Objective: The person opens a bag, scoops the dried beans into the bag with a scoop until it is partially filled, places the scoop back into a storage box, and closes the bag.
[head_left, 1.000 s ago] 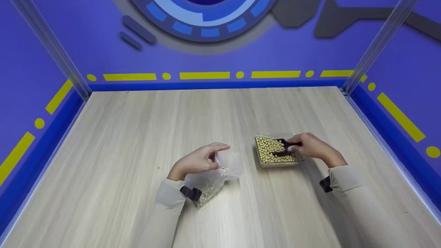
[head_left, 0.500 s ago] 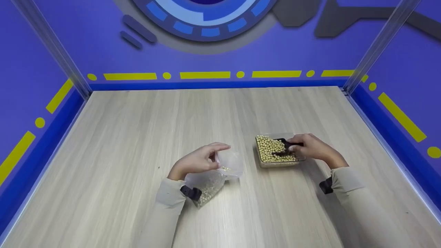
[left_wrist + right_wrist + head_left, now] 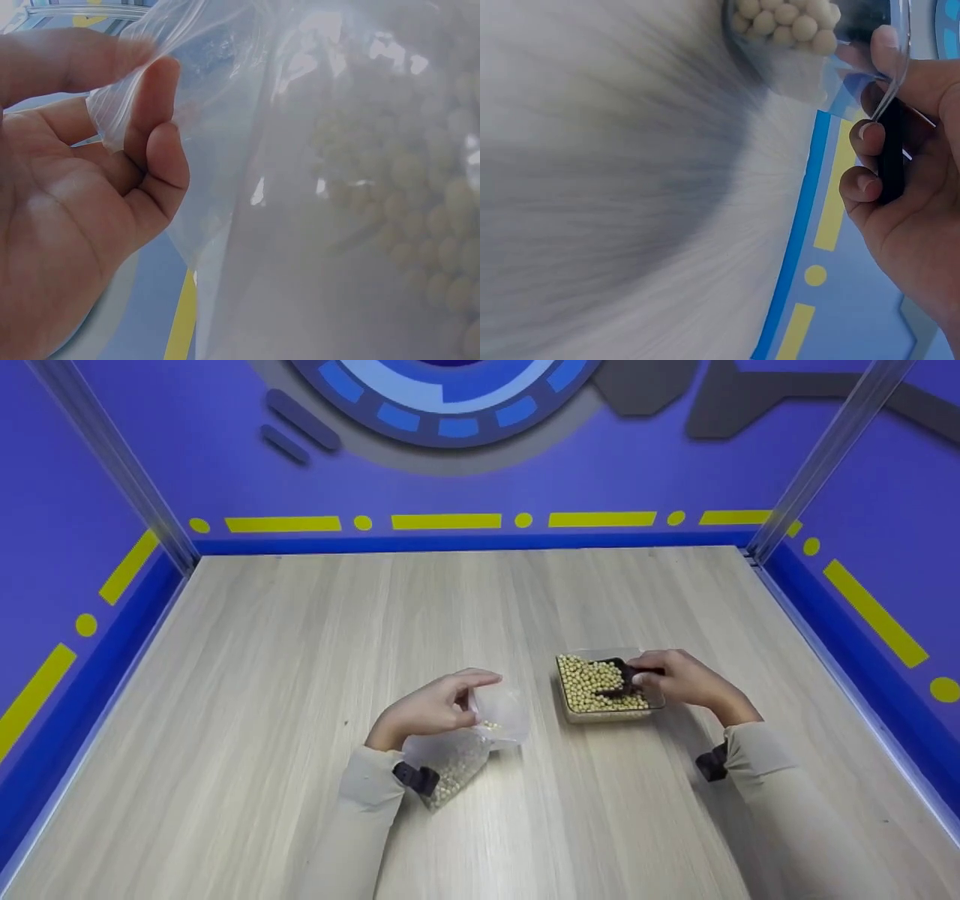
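A clear zip bag [image 3: 459, 769], partly filled with pale round beans, lies on the table at centre left. My left hand [image 3: 431, 706] pinches the rim of its mouth between thumb and fingers; the left wrist view shows the zip edge caught there. To the right stands a clear rectangular container [image 3: 611, 717] full of yellowish soybeans [image 3: 585, 682]. My right hand [image 3: 686, 682] grips the handle of a black scoop [image 3: 619, 675], whose blade is partly sunk in the beans. In the right wrist view, fingers curl around the black handle [image 3: 891, 154] beside the container's wall.
The wood-grain table [image 3: 337, 622] is bounded by a blue-purple back wall [image 3: 450, 495] and side walls, with metal posts at the corners. Black straps with small devices sit on both wrists.
The scoop has shifted slightly right and back within the container, together with my right hand. My left hand and the bag stay in place.
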Available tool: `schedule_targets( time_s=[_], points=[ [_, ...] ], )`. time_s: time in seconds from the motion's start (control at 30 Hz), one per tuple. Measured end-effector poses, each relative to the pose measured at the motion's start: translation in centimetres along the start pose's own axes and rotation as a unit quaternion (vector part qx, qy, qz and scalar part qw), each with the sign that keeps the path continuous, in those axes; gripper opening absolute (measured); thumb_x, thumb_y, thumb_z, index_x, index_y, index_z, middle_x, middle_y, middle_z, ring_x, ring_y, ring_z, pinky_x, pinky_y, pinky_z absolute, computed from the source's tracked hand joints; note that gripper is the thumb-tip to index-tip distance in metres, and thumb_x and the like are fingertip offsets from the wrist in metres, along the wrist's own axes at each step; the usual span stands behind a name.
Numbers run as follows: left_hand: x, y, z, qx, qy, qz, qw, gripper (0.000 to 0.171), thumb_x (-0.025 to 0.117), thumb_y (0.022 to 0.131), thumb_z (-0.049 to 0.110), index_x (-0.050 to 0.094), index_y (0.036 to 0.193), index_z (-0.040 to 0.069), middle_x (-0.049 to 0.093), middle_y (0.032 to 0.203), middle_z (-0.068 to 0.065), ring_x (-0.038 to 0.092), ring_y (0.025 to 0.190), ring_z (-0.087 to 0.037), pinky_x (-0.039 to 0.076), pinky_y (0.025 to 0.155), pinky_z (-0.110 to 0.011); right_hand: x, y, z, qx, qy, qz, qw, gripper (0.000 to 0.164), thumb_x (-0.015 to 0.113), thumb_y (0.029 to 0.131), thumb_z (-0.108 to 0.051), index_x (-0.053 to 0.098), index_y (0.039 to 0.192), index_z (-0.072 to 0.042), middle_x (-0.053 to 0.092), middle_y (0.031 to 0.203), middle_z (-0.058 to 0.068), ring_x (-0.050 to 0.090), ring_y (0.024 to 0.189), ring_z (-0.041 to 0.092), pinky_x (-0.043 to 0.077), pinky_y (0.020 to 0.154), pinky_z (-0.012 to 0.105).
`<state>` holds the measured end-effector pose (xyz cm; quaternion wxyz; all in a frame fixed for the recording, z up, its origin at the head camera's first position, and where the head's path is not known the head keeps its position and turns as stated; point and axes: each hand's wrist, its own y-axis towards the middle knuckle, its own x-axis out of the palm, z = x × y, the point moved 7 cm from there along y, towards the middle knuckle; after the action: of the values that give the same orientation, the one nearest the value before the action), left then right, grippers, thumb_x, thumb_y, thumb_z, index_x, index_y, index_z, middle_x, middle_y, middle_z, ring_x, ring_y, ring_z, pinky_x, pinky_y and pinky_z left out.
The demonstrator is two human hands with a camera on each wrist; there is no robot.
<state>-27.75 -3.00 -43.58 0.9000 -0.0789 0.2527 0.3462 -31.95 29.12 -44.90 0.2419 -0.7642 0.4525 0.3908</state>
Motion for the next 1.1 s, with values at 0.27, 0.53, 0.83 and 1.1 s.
schedule_targets(
  time_s=[0.27,0.53,0.83,1.1],
  points=[
    [-0.1,0.0,-0.1,-0.005,-0.008,0.000,1.0000,0.061,0.054,0.086,-0.004,0.039,0.145,-0.001,0.041,0.146,-0.017,0.049,0.082,-0.009,0.047,0.084,-0.031,0.0,-0.2,0.2,0.013,0.021,-0.009,1.000,0.037,0.057,0.095,-0.012,0.058,0.127,0.008,0.059,0.125,0.027,0.055,0.116,0.043,0.046,0.093,0.055],
    [0.0,0.1,-0.2,-0.013,-0.019,-0.001,0.9997,0.061,0.053,0.087,-0.004,0.038,0.146,-0.001,0.040,0.146,-0.017,0.050,0.083,-0.010,0.047,0.083,-0.036,-0.1,-0.2,0.7,0.027,0.036,-0.012,0.999,0.040,0.056,0.096,-0.014,0.056,0.130,0.007,0.055,0.131,0.029,0.050,0.122,0.045,0.043,0.097,0.056],
    [-0.2,0.0,-0.2,-0.006,-0.012,0.001,0.9999,0.060,0.054,0.087,-0.005,0.038,0.145,-0.002,0.040,0.147,-0.019,0.049,0.082,-0.008,0.048,0.083,-0.030,-0.1,-0.2,0.7,0.029,0.046,-0.018,0.998,0.042,0.056,0.096,-0.014,0.054,0.132,0.007,0.051,0.134,0.030,0.044,0.127,0.047,0.039,0.100,0.058],
    [-0.2,0.0,-0.1,-0.007,-0.009,0.001,0.9999,0.060,0.053,0.087,-0.004,0.038,0.145,-0.003,0.040,0.147,-0.018,0.049,0.081,-0.009,0.047,0.082,-0.028,0.0,-0.2,1.5,0.033,0.061,-0.018,0.997,0.042,0.054,0.097,-0.014,0.052,0.134,0.006,0.049,0.136,0.029,0.043,0.129,0.046,0.039,0.101,0.057]
  ],
)
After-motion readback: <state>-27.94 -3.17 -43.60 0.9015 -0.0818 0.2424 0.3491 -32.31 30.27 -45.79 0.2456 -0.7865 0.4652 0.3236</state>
